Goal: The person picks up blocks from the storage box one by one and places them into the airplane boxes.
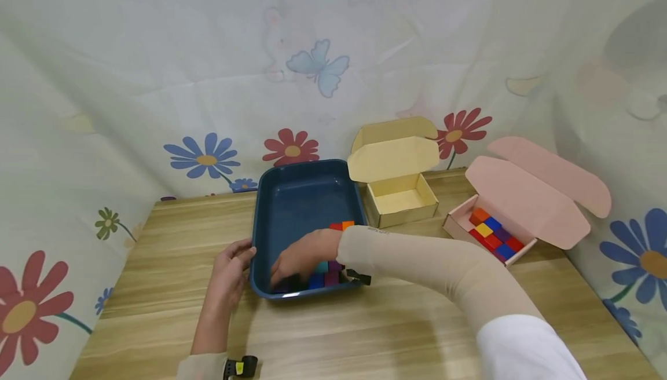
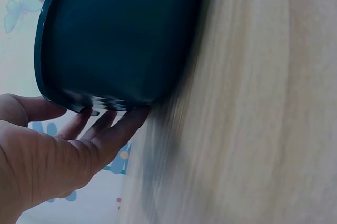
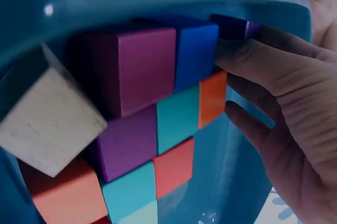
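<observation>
A deep blue plastic tray (image 1: 307,206) stands on the table with several coloured cubes at its near end. My left hand (image 1: 229,270) holds its left rim, thumb over the edge and fingers against the outer wall (image 2: 121,71). Inside the near left corner is my right hand (image 1: 304,255), its thumb and fingers around a dark purple cube (image 3: 230,27). Right beside the thumb sits a blue cube (image 3: 196,53), then a maroon one (image 3: 145,69). Purple (image 3: 129,140), teal (image 3: 179,111) and orange (image 3: 212,98) cubes line the row beyond. A pale cube (image 3: 52,121) lies tilted.
An opened yellow carton (image 1: 403,209) stands right of the tray, its lid up. Farther right, an opened pink carton (image 1: 461,223) holds several coloured cubes (image 1: 490,232). A printed cloth (image 1: 224,67) hangs behind the wood-grain table (image 1: 193,223). My right sleeve (image 1: 427,258) crosses the tray's right wall.
</observation>
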The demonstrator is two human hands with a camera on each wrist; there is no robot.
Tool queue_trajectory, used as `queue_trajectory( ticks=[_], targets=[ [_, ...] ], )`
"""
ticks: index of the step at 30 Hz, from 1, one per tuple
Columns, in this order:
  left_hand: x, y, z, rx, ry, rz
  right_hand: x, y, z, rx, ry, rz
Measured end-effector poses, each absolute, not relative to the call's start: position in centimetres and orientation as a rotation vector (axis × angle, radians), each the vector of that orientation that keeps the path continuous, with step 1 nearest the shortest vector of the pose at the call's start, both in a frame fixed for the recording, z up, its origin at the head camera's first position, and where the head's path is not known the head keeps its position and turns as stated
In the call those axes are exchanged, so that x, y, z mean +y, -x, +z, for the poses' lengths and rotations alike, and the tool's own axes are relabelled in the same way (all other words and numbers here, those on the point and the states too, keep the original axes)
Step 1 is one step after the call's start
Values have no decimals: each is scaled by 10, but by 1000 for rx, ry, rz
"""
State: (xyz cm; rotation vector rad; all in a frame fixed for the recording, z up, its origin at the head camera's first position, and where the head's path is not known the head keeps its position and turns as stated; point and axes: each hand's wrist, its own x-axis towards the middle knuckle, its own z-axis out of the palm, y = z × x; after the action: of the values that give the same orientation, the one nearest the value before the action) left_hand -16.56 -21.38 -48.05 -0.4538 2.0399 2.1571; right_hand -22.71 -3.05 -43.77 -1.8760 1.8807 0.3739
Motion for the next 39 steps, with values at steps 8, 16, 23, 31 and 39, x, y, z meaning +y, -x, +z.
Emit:
queue_trajectory(
  ticks=[8, 16, 23, 31, 39],
  targets=[
    [-209, 171, -476, 2069, 437, 2140, -26, 231, -434, 1931, 1908, 414],
    [-207, 177, -472, 2103, 453, 2119, -11, 248, -417, 2040, 1849, 192],
    [-207, 180, -473, 2086, 468, 2132, 11, 259, -389, 2158, 1810, 116],
    [-212, 174, -476, 2096, 468, 2113, 53, 264, -369, 2293, 1777, 119],
    [-211, 167, -482, 2115, 445, 2098, 119, 266, -366, 2438, 1667, 80]
  ],
)
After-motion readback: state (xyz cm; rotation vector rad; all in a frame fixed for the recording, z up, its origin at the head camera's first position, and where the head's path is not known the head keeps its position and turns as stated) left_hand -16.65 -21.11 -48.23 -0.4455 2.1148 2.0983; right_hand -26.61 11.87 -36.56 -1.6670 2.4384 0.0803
